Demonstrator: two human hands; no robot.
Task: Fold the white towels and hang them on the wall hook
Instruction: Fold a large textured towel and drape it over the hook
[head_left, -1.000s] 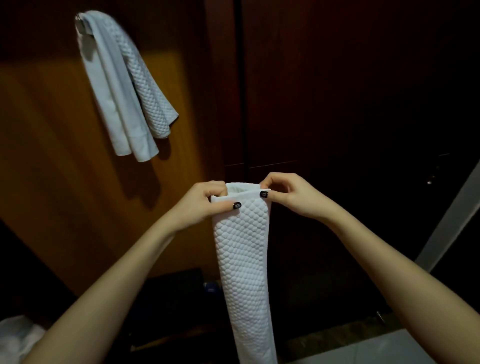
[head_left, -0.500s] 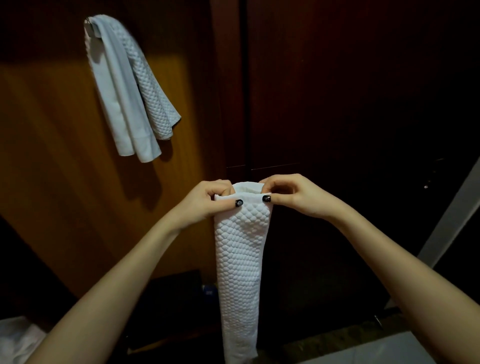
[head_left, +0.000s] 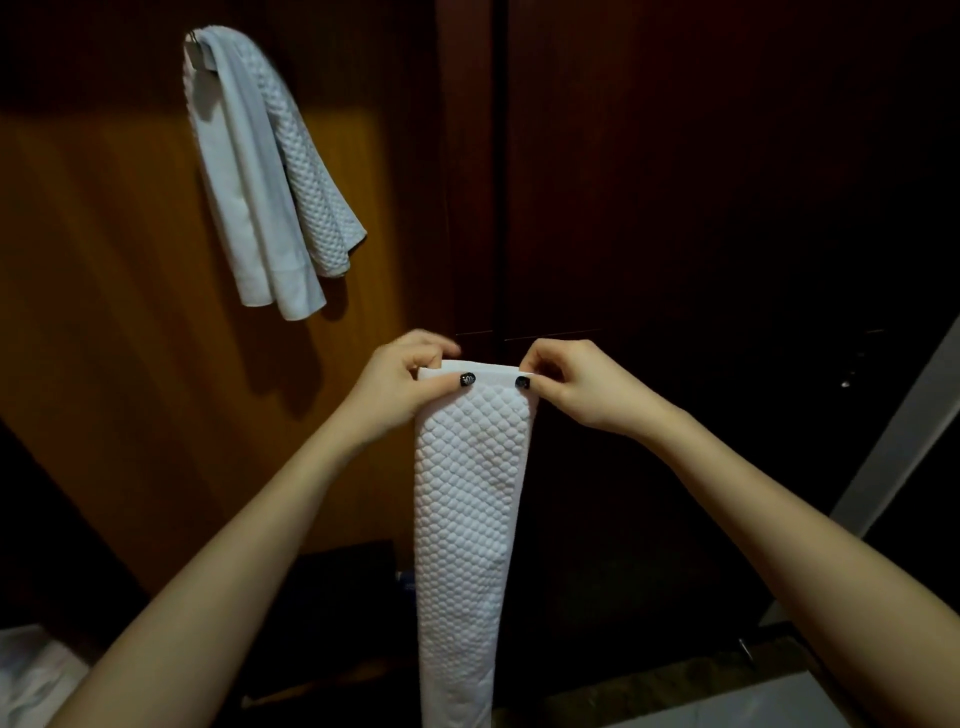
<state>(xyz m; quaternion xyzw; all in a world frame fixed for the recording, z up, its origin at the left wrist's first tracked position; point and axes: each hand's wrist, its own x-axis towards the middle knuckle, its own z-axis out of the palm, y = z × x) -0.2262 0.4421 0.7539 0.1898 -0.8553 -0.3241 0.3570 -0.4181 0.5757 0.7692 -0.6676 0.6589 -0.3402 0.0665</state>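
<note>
Left hand (head_left: 400, 387) and right hand (head_left: 576, 387): each pinches a top corner of the folded towel (head_left: 467, 493), thumbs on the near face and the other fingers curled behind it. Fingers narrow, closed on cloth, hands close together. The towel hangs straight down below the fingers as a long narrow strip, quilted side toward the camera. Its bottom end runs out of frame, so full length unknown. Low and left of the fingers, at the frame edge: white cloth (head_left: 23, 675), possibly another towel, too dim to tell. Up and left of the fingers, well apart: hung towels (head_left: 260, 171) draped over the wall hook (head_left: 193, 44) on the wood panel (head_left: 104, 312). Looks like two, one smooth and one quilted. Directly behind the fingers: dark cabinet doors (head_left: 701, 182). My read: partly done. Lengthwise folding of the held towel looks finished, hanging it is left, plus the low cloth if it counts.
</note>
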